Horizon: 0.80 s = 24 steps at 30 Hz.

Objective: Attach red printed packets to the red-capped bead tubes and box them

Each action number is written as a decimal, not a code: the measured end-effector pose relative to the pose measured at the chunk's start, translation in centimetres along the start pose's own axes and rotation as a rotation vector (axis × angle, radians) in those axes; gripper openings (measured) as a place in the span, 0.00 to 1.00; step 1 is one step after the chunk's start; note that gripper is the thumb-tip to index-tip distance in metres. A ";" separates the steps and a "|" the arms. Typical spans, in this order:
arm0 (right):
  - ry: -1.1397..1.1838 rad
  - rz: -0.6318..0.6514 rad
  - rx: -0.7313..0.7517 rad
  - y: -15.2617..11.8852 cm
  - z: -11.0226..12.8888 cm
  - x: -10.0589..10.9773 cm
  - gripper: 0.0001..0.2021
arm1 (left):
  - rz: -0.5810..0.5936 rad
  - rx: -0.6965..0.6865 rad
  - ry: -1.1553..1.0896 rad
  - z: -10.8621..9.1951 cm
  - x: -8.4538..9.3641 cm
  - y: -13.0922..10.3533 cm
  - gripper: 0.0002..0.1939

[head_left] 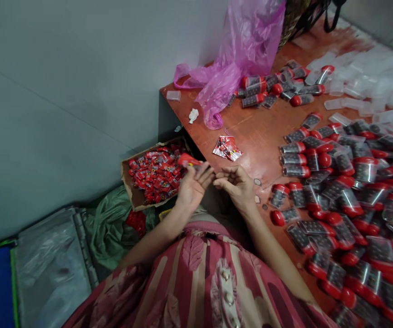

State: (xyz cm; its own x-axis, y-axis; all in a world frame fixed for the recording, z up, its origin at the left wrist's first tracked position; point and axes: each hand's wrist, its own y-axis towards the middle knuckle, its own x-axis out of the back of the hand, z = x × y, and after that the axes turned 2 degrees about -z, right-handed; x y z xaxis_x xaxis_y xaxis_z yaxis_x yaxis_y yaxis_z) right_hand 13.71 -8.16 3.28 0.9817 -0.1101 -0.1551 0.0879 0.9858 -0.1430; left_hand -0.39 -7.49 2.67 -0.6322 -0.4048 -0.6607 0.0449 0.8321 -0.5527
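My left hand (193, 186) is palm up, its fingers stretched and apart. A blurred red-topped container (189, 161) is at its fingertips, over the edge of the cardboard box (127, 187); whether the hand still touches it I cannot tell. Many small red-wrapped pieces (155, 173) fill that box. Close beside the left fingertips, my right hand (237, 186) has its thumb and fingers drawn together in a pinch; what they hold, if anything, is too small to make out. Flat red printed wrappers (228, 148) lie on the table just beyond the right hand.
Red-capped clear containers with dark contents (343, 200) cover the right of the orange-brown table (251, 125). Behind them are empty clear containers (380, 86). A pink plastic bag (247, 50) lies at the back. Left below are a green bag (109, 228) and a grey case (53, 264).
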 end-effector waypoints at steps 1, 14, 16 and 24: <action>0.001 -0.016 -0.003 0.0 0.3 0.2 0.18 | -0.065 -0.048 -0.007 -0.2 0.5 0.2 0.21; -0.268 -0.084 -0.005 2.7 2.8 5.0 0.15 | 0.276 -0.870 1.482 2.3 -5.6 9.1 0.14; -0.331 -0.066 0.015 3.2 3.0 5.5 0.15 | 0.267 -0.867 1.490 2.6 -5.5 9.8 0.11; -0.460 -0.128 0.116 7.2 2.5 6.1 0.19 | 0.322 -0.857 1.318 2.2 -4.9 8.8 0.10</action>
State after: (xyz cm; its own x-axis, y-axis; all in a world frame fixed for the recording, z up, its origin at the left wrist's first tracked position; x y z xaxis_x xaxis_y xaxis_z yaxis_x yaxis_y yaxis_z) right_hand 20.76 -1.38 3.73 0.9322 -0.1897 0.3083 0.2053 0.9785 -0.0189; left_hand 4.81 1.00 -0.12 -0.8969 0.0371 0.4407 0.1624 0.9545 0.2500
